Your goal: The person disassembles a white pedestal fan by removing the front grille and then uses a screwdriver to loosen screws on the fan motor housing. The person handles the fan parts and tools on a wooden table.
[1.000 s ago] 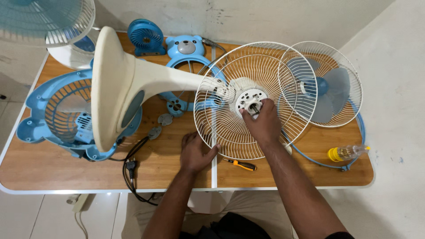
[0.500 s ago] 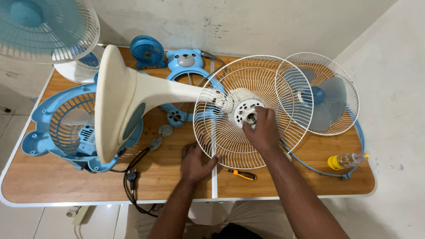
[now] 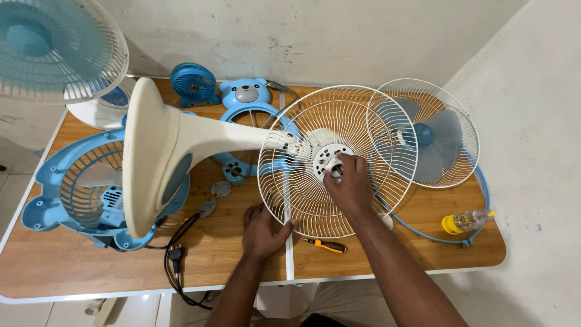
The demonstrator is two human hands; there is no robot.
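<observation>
A: Item one, our right hand: fingers pinched narrow on the hub at the middle of the rear fan guard; what it grips there, a nut or the bare shaft, we cannot tell

B: Item two, our left hand: lies on the wooden table, thumb hooked over the guard's lower rim, holding it; the guard sits on the cream pedestal fan, which lies on its side across the table

A: Risks, as we judge them: the fan rests on its round base and could roll if the left hand lets go; a small fastener dropped at the hub could slip through the wires; the power cord trails off the near edge and could snag

B: The yellow-handled screwdriver lies just beside the guard's rim and could be knocked off

A: Hidden: the hub's fitting, under our fingers. Cut off: the standing fan at the top left corner. Hard to read: the second wire guard, overlapping the blue blade beneath it, and the bottle by the right edge
</observation>
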